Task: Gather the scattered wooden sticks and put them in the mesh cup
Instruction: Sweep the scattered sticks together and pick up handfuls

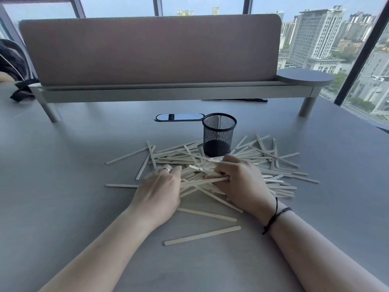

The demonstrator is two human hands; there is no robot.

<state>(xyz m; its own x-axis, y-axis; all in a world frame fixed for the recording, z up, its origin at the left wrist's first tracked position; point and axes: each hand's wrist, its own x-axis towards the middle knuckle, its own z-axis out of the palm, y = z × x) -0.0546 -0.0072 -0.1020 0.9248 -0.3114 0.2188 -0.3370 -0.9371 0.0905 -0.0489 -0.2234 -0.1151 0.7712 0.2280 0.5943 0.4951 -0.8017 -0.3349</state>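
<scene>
Several pale wooden sticks lie scattered in a wide heap on the grey table. A black mesh cup stands upright at the far edge of the heap and looks empty. My left hand, with a ring, lies palm down on the left side of the heap, its fingers pressed against the sticks. My right hand is curled around a small bunch of sticks at the heap's middle. Two single sticks lie nearer to me, between my forearms.
A padded desk divider on a raised shelf spans the back of the table. A black oval cable hatch sits left of the cup. A round grey pad sits on the shelf's right end. A dark bag lies far left.
</scene>
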